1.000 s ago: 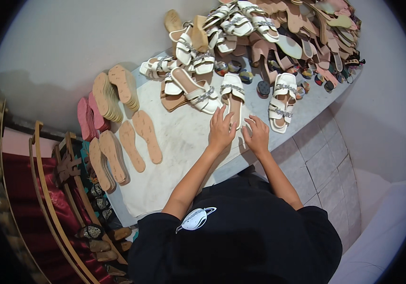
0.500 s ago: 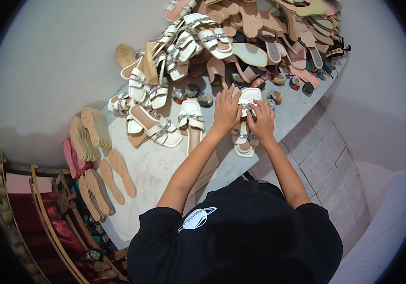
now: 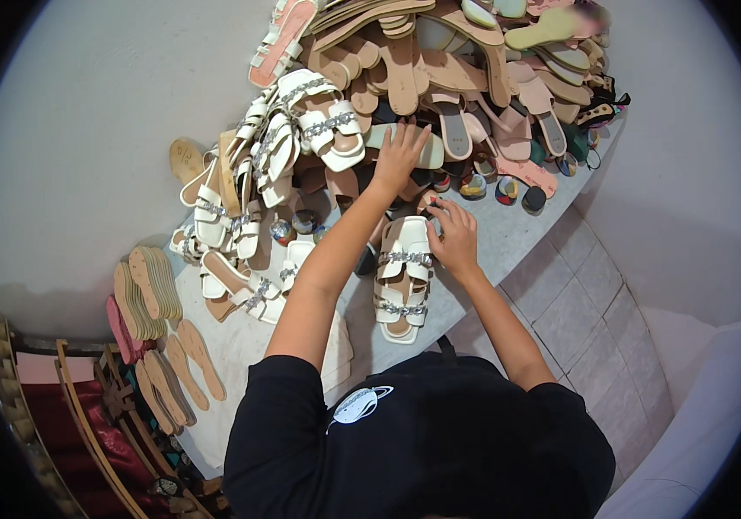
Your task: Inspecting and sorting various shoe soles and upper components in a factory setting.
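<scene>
A pair of white strappy sandals (image 3: 402, 281) with jewelled bands lies in front of me on the table, one sandal overlapping the other. My right hand (image 3: 455, 238) is at the far right edge of the pair, its fingers slightly bent and apart, with nothing visible held. Farther off, my left hand (image 3: 400, 157) reaches over the heap with fingers spread. Beneath its fingertips is a pale green sole (image 3: 429, 152); whether they touch it I cannot tell. My left forearm partly covers another white sandal (image 3: 295, 257).
White sandals (image 3: 327, 125) are piled at the far left, beside a large heap of tan soles (image 3: 401, 73). Multicoloured round pieces (image 3: 507, 189) lie along the heap's near edge. Stacked insoles (image 3: 150, 290) stand on the table's left side. Tiled floor (image 3: 561, 268) shows at right.
My left hand has left the sandal pair and moved forward over the heap. My right hand has shifted off the straps to the pair's right edge. The view has shifted too.
</scene>
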`<state>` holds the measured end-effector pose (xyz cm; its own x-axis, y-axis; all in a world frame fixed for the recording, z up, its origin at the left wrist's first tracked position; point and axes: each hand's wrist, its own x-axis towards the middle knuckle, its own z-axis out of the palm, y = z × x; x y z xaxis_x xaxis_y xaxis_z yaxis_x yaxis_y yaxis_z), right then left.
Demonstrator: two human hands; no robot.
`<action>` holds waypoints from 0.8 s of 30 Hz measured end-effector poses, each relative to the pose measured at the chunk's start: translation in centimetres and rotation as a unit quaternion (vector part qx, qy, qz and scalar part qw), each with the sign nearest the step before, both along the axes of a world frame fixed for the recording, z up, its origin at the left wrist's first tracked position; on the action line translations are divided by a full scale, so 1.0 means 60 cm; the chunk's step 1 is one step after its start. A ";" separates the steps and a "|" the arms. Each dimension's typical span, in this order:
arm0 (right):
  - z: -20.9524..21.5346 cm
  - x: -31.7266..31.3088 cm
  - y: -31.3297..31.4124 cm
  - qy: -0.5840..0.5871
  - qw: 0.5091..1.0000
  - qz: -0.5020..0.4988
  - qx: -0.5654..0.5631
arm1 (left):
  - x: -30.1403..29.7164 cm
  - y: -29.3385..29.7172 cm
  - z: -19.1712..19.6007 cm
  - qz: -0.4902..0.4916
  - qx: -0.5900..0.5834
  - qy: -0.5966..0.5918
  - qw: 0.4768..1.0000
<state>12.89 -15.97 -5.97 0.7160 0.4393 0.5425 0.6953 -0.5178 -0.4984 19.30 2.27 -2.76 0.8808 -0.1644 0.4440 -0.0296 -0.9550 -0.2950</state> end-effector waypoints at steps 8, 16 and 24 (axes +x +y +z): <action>-0.002 0.016 -0.011 0.016 1.000 -0.001 0.011 | 0.022 0.021 0.010 -0.042 0.025 0.070 0.996; 0.006 0.016 -0.030 0.017 0.998 -0.045 0.048 | -0.012 0.025 0.030 -0.108 -0.046 -0.005 0.993; 0.009 0.006 -0.033 0.012 0.998 -0.037 0.058 | -0.058 0.018 0.048 -0.166 -0.048 0.031 0.984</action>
<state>13.26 -17.93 -5.40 0.7577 0.3191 0.5693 0.6441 -0.5055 -0.5740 15.80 3.32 0.10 0.8112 -0.4077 0.4193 -0.3598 -0.9131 -0.1918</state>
